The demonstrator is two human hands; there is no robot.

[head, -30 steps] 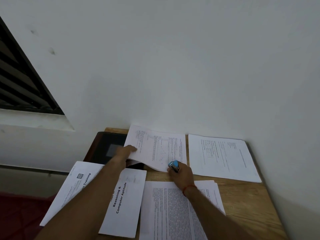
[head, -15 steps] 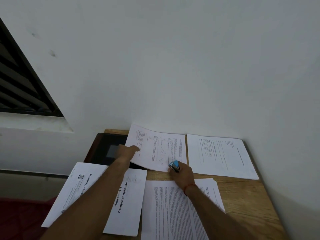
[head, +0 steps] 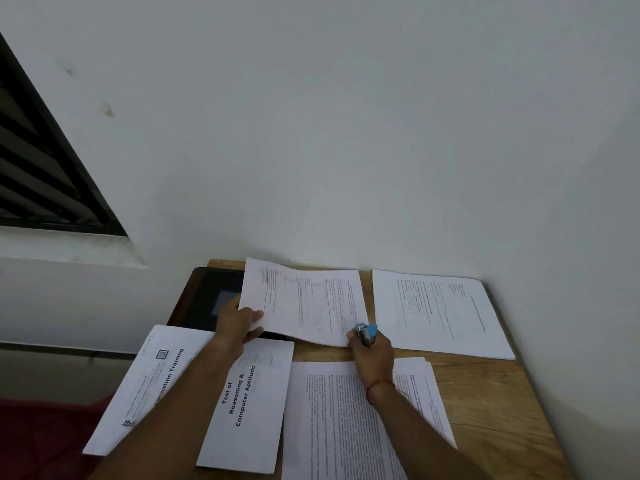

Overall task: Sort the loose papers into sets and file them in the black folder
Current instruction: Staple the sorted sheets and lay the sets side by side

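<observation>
Desk: pale wooden tabletop [head: 485, 393], black folder [head: 207, 296].
Sheets: white printed paper set [head: 304, 303], light, floppy; hold by edges.
Left hand [head: 239, 323]: pinches its edge.
Right hand [head: 375, 351]: grips blue stapler [head: 367, 332].

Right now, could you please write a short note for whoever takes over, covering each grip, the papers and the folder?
Left grip pinches the left edge of the middle paper set, which overlaps the black folder. Right grip holds the blue stapler at that set's near right corner.
Done: papers lie in separate piles on the table.
Left: I cannot tell whether this set is stapled. The Reasoning sheet, the back-right sheet and the front text pile are not yet filed.
</observation>
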